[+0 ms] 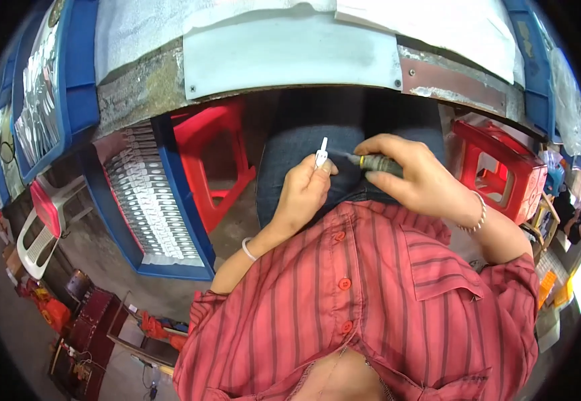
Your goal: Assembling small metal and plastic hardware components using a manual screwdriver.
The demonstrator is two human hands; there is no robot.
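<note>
Left hand (306,190), just left of the middle of the frame, is closed in a narrow pinch on a small white piece (322,158); you leave its slim tip standing clear above your thumb, probably so that end can be reached. Your right hand (419,172), at the centre right, is curled round a dark tool (379,164) with a yellow band; its thin end points left towards the piece, though blur hides whether the two touch. Both hands sit over your jeans (284,154), which likely gives your wrists a steady place and keeps the work close to your eyes.

Left of your lap, a blue tray (177,271) holds packed rows of pale pieces (149,207); it looks set there to be within easy reach of your left hand. A red stool (193,154) stands just beside it; another red stool (531,184) is at the right of the frame; across the top runs the table's pale panel (290,57), with a white cloth (444,33) at the upper right, perhaps to protect the surface.
</note>
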